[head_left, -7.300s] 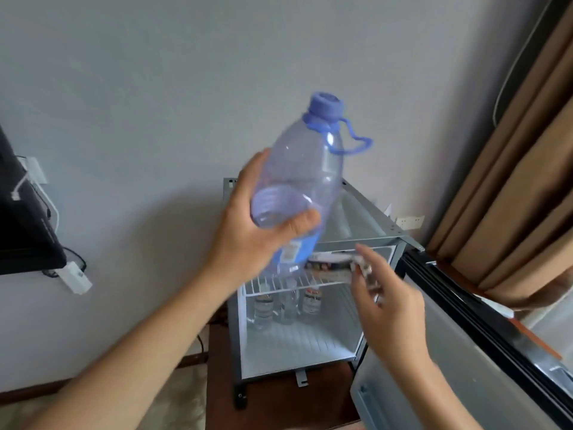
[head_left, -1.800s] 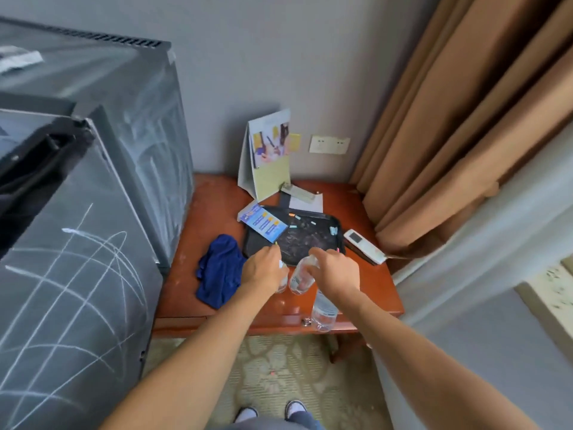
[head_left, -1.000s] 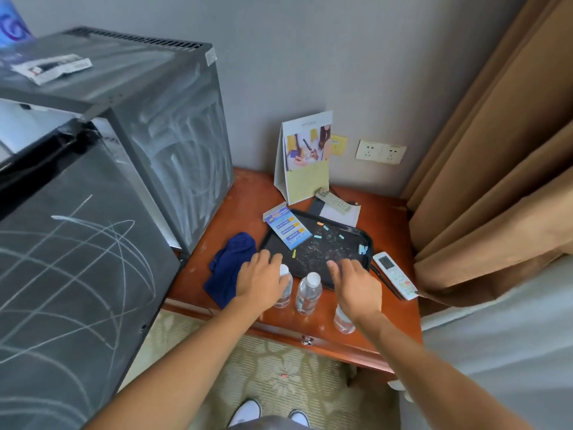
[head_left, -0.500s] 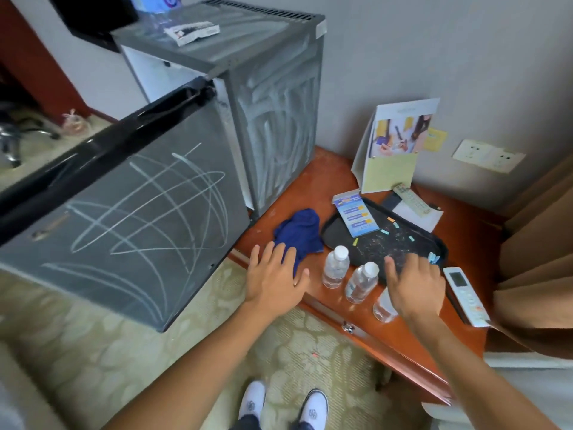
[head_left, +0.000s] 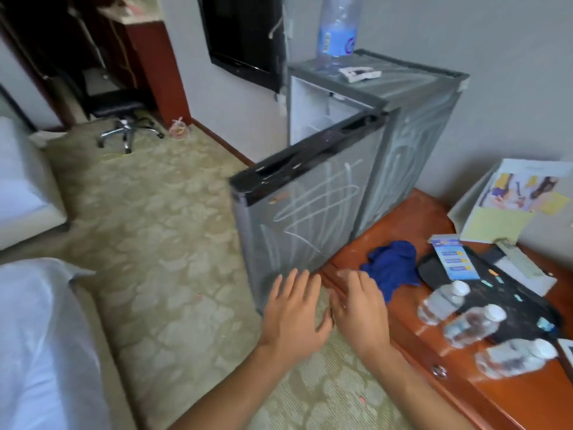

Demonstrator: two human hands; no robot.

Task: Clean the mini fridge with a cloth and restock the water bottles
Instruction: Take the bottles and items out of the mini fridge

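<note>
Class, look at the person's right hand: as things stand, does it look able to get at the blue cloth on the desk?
Probably yes. The right hand is open and holds nothing, and the blue cloth lies just beyond its fingertips on the wooden desk. Nothing stands between them; the small water bottles lie further right.

left hand (head_left: 293, 315): fingers spread, palm down, empty | right hand (head_left: 359, 308): fingers relaxed, empty, just beside left
</note>
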